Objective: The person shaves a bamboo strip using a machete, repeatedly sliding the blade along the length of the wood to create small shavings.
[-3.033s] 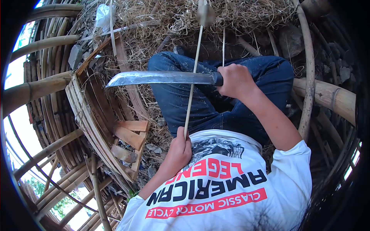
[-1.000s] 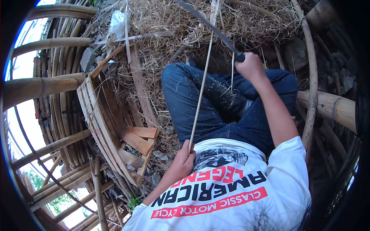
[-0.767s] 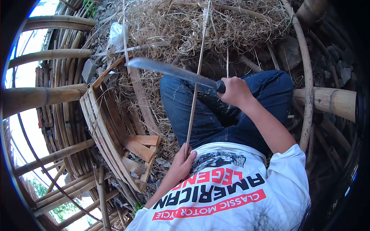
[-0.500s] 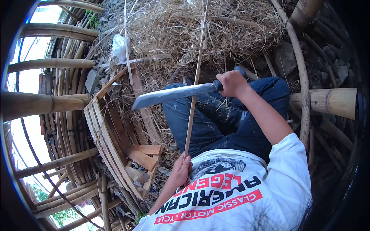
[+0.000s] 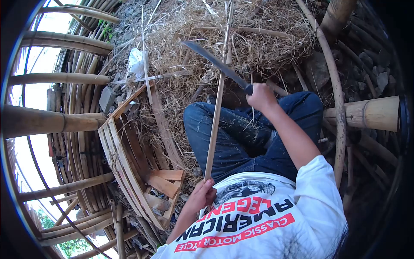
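Observation:
My right hand (image 5: 262,97) is closed around the dark handle of a machete (image 5: 217,64), above my crossed legs. Its long blade points up and to the left, crossing a thin bamboo strip (image 5: 216,116). My left hand (image 5: 202,195) grips the near end of that strip close to my waist. From there the strip runs away from me over my left leg, its far part lying over a heap of shavings (image 5: 271,47).
A wooden slatted crate (image 5: 125,166) lies at my left, with a white plastic bag (image 5: 136,61) beyond it. Bamboo poles (image 5: 64,79) form a wall further left. On the right are a thick bamboo piece (image 5: 366,113), a long curved stick (image 5: 335,86) and stones.
The machete has moved away from me along the bamboo strip, its tip swinging up from the left. My left hand stays on the strip's near end.

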Motion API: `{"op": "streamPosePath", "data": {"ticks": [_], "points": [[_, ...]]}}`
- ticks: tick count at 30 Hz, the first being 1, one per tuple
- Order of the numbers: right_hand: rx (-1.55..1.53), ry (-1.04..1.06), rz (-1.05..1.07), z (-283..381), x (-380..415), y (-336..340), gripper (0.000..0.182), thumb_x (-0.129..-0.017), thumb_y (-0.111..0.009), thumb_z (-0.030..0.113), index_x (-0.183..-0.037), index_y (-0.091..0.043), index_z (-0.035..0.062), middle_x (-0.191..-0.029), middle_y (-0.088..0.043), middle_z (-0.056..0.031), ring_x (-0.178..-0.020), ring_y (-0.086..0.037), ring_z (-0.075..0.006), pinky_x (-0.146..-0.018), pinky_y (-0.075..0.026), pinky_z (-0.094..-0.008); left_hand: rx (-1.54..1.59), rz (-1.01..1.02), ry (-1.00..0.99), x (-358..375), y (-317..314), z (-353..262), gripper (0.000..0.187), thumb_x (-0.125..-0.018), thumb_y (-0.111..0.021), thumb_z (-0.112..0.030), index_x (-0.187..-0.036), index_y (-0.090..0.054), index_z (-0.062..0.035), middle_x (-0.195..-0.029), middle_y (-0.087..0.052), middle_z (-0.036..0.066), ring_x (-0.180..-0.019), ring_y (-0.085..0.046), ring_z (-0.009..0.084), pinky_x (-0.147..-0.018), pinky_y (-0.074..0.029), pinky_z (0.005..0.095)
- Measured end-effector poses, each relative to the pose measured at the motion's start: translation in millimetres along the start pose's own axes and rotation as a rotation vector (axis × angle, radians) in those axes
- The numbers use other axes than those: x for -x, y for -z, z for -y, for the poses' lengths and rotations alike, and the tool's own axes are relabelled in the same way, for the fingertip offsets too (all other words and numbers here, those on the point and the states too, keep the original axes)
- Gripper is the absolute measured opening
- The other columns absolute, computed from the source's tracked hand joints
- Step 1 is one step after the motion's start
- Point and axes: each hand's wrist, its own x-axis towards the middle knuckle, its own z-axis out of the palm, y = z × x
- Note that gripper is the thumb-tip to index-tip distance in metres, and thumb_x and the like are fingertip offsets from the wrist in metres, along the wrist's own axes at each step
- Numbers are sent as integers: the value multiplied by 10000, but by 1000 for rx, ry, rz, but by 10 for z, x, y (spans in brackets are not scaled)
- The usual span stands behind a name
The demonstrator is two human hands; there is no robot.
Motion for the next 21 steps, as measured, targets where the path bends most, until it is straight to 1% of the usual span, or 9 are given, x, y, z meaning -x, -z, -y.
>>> {"op": "streamPosePath", "data": {"ticks": [2, 4, 7, 10, 11, 14, 15, 18, 21], "points": [[-42, 53, 12, 56, 371, -156, 311, -740, -696, 277, -862, -646, -5, -859, -671, -250, -843, -666, -406, -782, -542, -484, 148, 140, -2, -45, 69, 12, 270, -1015, -407, -399, -889, -398, -161, -554, -248, -86, -422, -228, 41, -379, -180, 220], [-109, 105, 32, 153, 773, -275, 316, -725, -694, 276, -840, -618, -8, -797, -660, -261, -780, -666, -413, -738, -548, -479, 206, 151, 1, -58, 72, 20, 272, -1003, -435, -409, -889, -389, -166, -541, -254, -93, -402, -221, 36, -356, -171, 213], [-232, 278, 72, 262, 1309, -375, 265, -705, -706, 241, -820, -600, 27, -710, -645, -223, -707, -653, -408, -672, -536, -483, 435, 342, 4, -90, 131, 55, 261, -983, -499, -384, -925, -388, -156, -544, -261, -87, -407, -233, 32, -360, -183, 200], [-228, 389, 227, 360, 1639, -352, 317, -712, -724, 300, -836, -593, 39, -727, -658, -195, -725, -667, -378, -671, -534, -471, 381, 337, -17, -76, 63, 16, 281, -946, -587, -336, -908, -377, -153, -551, -277, -82, -413, -242, 30, -362, -200, 194], [-223, 395, 231, 401, 1703, -317, 317, -712, -724, 300, -836, -593, 39, -727, -658, -195, -725, -667, -378, -671, -534, -471, 432, 351, -7, -87, 58, 26, 321, -905, -659, -262, -886, -358, -152, -562, -291, -78, -419, -254, 28, -365, -214, 187], [-258, 445, 269, 479, 1824, -194, 313, -711, -723, 304, -811, -603, 33, -715, -655, -202, -720, -664, -381, -670, -532, -469, 363, 276, -9, -81, -19, 31, 342, -886, -682, -215, -883, -346, -153, -571, -306, -77, -425, -267, 27, -366, -212, 188], [-264, 434, 288, 494, 1837, -146, 305, -707, -734, 304, -796, -617, 36, -698, -649, -198, -696, -658, -382, -650, -532, -455, 257, 182, 4, -74, -74, 24, 357, -874, -694, -186, -881, -339, -151, -583, -327, -74, -425, -285, 27, -365, -209, 196], [-256, 405, 335, 560, 1865, 46, 316, -717, -747, 327, -740, -643, 29, -662, -642, -191, -664, -656, -377, -621, -535, -426, 173, 143, 10, -77, -149, 37, 366, -864, -707, -174, -872, -341, -146, -595, -343, -70, -425, -299, 29, -364, -208, 210], [-318, 353, 390, 555, 1911, 131, 335, -723, -740, 344, -723, -663, 19, -663, -643, -201, -656, -661, -365, -622, -535, -419, 107, 95, -8, -75, -264, 32, 327, -850, -718, -149, -965, -415, -105, -620, -391, -69, -430, -342, 27, -367, -231, 214]]}}
